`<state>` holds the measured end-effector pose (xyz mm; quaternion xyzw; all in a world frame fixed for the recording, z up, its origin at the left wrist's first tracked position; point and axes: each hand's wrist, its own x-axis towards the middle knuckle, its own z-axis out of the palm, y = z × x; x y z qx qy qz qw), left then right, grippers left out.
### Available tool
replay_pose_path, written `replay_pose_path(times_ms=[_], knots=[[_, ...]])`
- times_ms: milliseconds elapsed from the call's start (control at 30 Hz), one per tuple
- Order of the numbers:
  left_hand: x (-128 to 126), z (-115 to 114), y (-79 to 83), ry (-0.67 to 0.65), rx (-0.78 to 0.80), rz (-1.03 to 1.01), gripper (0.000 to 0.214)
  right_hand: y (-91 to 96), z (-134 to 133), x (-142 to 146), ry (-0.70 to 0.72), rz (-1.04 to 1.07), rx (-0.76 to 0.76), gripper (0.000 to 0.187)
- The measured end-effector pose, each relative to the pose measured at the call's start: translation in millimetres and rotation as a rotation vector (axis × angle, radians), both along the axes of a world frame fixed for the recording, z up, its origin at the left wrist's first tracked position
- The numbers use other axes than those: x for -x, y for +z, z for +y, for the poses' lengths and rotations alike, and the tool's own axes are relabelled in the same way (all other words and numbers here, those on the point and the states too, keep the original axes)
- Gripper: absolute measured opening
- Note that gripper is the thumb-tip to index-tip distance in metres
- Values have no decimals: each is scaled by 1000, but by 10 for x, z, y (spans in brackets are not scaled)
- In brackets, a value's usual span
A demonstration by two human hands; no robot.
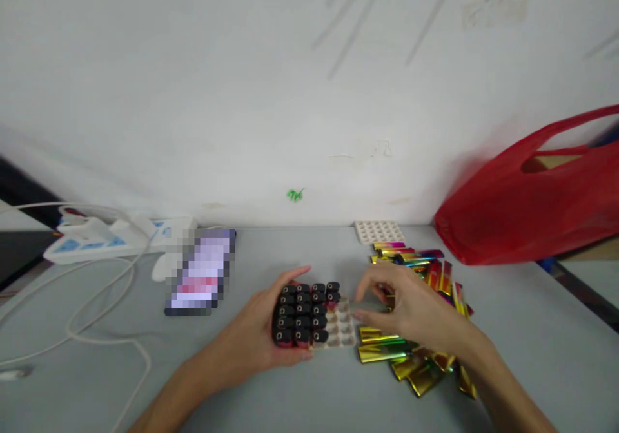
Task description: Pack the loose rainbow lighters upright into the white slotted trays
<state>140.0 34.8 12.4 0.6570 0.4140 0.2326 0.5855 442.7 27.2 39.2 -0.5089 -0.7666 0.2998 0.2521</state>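
Note:
My left hand grips the left side of a white tray with rows of small pockets. Several black-capped pieces stand upright in its left and middle rows, each with a small ring mark on top and some reddish colour below. The pockets on the right side of the tray are bare. Just right of the tray, my right hand is curved, thumb and index fingertips apart with nothing visible between them. Beneath and around it lies a pile of shiny, flat metallic pieces, gold, red, green and purple.
Against the wall stands a second white pocketed tray. A red bag sits at the right. To the left are a phone with a blurred screen, a power strip and loose white cables on the grey table.

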Motion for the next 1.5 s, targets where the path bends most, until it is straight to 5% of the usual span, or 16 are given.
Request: replay_pose_path(times_ms=[167, 633, 867, 1167, 1300, 1500], knots=[[-3, -3, 11, -2, -41, 16, 111, 81, -64, -39, 141, -150, 184, 33], [6, 4, 3, -1, -74, 34, 112, 35, -177, 145, 211, -199, 206, 33], [-7, -10, 17, -12, -63, 10, 109, 110, -169, 148, 68, 289, 295, 24], [-8, -8, 2, 0, -38, 0, 111, -27, -67, 119, -136, 1016, 499, 28], [-2, 5, -20, -19, -30, -2, 111, 4, -70, 160, -106, 1265, 614, 45], [0, 19, 0, -14, -19, -1, 110, 2, -106, 199, 52, 1383, 733, 27]])
